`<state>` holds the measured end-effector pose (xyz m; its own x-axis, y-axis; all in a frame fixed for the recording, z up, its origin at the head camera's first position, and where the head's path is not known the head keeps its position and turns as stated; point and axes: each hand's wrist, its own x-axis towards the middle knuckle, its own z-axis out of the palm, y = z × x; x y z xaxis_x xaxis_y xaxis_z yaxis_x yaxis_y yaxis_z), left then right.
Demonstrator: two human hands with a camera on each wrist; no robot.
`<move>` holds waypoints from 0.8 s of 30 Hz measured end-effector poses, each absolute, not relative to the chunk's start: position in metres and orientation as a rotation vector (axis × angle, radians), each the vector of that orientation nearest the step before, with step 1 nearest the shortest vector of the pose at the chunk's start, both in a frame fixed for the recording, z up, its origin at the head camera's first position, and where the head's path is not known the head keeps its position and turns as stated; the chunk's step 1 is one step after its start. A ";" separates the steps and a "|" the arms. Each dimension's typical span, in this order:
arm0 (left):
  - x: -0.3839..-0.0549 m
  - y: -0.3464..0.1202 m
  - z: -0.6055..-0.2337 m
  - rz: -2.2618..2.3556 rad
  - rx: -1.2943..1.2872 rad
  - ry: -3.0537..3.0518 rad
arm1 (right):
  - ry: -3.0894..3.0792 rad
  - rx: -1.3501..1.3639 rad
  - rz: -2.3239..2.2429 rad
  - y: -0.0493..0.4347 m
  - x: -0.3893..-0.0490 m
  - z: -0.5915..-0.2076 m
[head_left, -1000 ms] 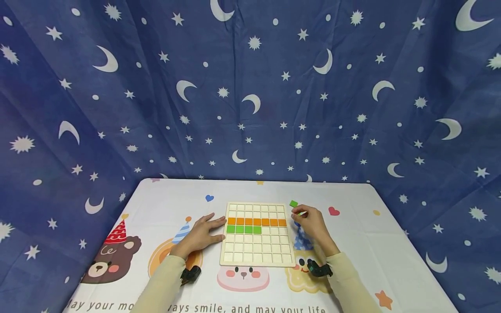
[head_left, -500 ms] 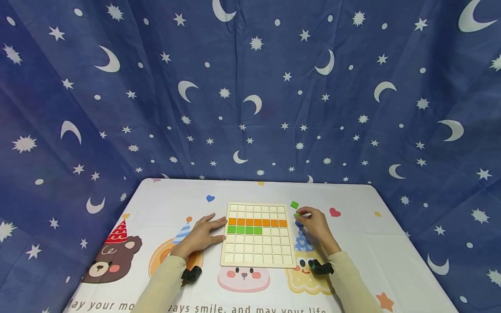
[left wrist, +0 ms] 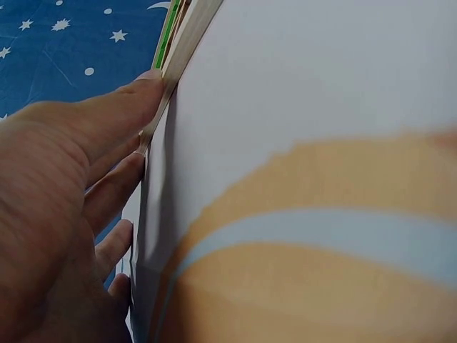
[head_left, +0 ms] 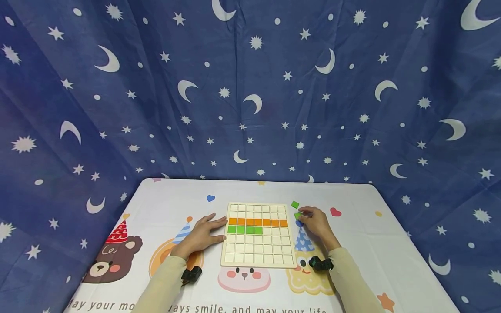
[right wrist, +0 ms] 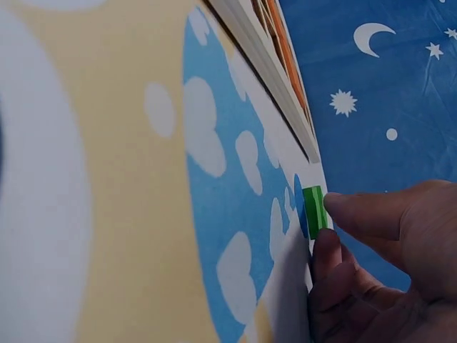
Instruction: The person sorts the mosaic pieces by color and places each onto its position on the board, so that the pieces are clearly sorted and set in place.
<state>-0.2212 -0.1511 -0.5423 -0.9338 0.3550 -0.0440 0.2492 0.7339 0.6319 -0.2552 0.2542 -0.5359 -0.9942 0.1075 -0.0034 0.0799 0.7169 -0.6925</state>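
A pale wooden grid board lies flat on the table, with one full row of orange square tiles and several green square tiles in the row nearer me. My left hand rests at the board's left side, and in the left wrist view its thumb and fingertips touch the edge. Just off the board's right side, my right hand pinches a loose green tile between thumb and finger, low at the tabletop. Another loose green tile lies slightly farther away.
A white cloth printed with cartoon animals and lettering covers the table. A blue star-and-moon curtain hangs behind the table and along both sides. Each wrist carries a small black camera.
The right hand has shifted slightly right, and the green tile at its fingertips shows more of its face. My left hand and the board have stayed put.
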 end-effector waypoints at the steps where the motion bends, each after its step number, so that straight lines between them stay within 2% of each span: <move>1: -0.221 -0.151 -0.542 0.981 0.489 2.771 | -2.878 -0.158 1.151 0.254 -0.256 -0.536; 24: -0.221 -0.151 -0.540 0.969 0.470 2.765 | -2.855 -0.128 1.140 0.255 -0.255 -0.537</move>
<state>-0.2208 -0.1508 -0.5402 -0.9350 0.3496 -0.0591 0.2361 0.7384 0.6317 -0.2550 0.2552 -0.5365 -0.9944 0.1012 0.0290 0.0534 0.7225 -0.6893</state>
